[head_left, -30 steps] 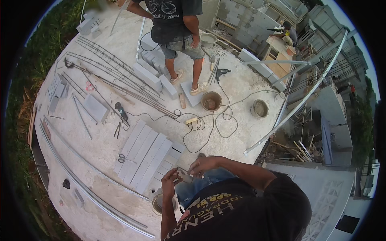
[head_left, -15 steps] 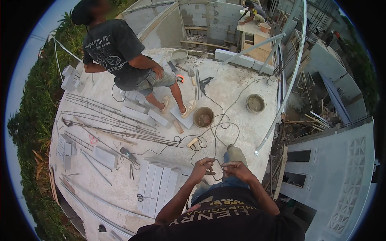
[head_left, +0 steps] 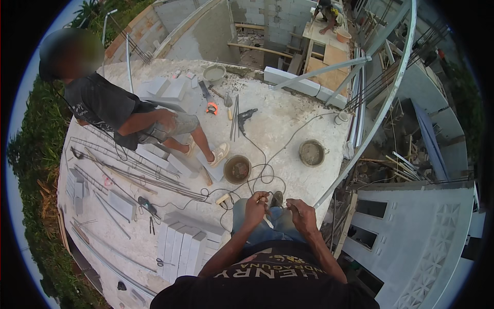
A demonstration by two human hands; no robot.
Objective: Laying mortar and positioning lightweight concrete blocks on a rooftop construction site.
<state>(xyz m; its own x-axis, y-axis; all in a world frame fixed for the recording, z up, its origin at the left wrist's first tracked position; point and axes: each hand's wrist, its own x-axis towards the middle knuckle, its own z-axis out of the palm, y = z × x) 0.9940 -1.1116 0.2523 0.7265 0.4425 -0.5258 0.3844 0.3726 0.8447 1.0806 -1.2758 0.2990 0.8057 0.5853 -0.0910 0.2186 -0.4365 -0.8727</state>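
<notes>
My left hand [head_left: 256, 208] is raised over my lap, its fingers closed in a pinch. Level with it, my right hand [head_left: 302, 215] is pinched too, a short gap away. Between them is a thin bent metal rod, plain half a second ago but hardly visible now against my jeans [head_left: 256, 233] and shoe. Just beyond my hands a dark cable [head_left: 282, 181] lies in loops on the pale concrete slab [head_left: 278, 129]. A tan-handled tool [head_left: 223, 199] rests to the left of my knees.
Ahead are a mortar bucket [head_left: 237, 170], another bucket [head_left: 312, 153] and a drill [head_left: 246, 119]. A person [head_left: 116, 110] stands at left near rebar cages [head_left: 128, 165]. Stacked light blocks [head_left: 180, 247] sit at my left. A metal bar [head_left: 378, 113] slants along the slab's right edge.
My view has shifted, and my hands sit slightly farther apart. The bent rod, clear before, is now hard to see. The standing person appears farther left, head turned.
</notes>
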